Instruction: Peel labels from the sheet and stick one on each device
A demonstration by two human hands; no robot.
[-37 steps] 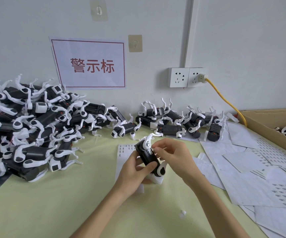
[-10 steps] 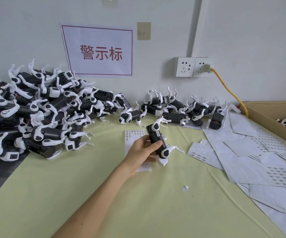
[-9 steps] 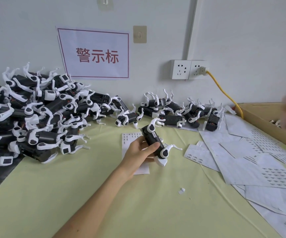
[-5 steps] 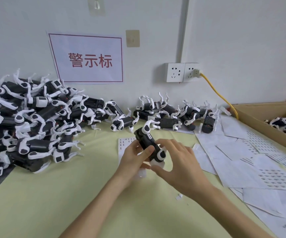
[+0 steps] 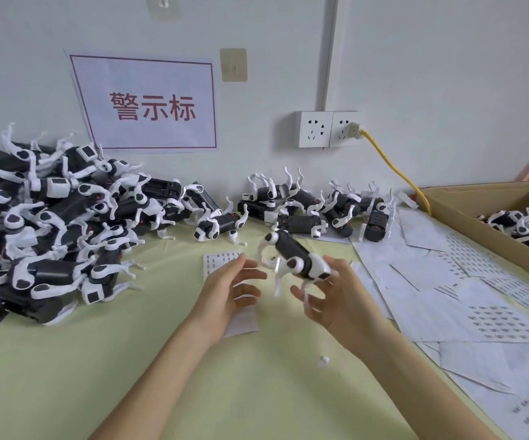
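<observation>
Midway above a pale yellow-green cloth-covered table (image 5: 66, 376), a small black plastic dog-shaped device with white curved legs (image 5: 294, 257) sits in the air, its long axis running from upper left to lower right, white square end toward the right hand (image 5: 336, 300). That hand's fingers curl loosely beside and under the device's lower end; whether they actually grip it cannot be told through the blur. The left hand (image 5: 228, 290), fingers spread and relaxed, hovers over a white paper label sheet (image 5: 225, 262) lying flat. Half a second earlier the left hand gripped the device upright; now it has let go, and the device has tipped toward the right. A heap of matching glossy devices (image 5: 50, 223) fills the left.
</observation>
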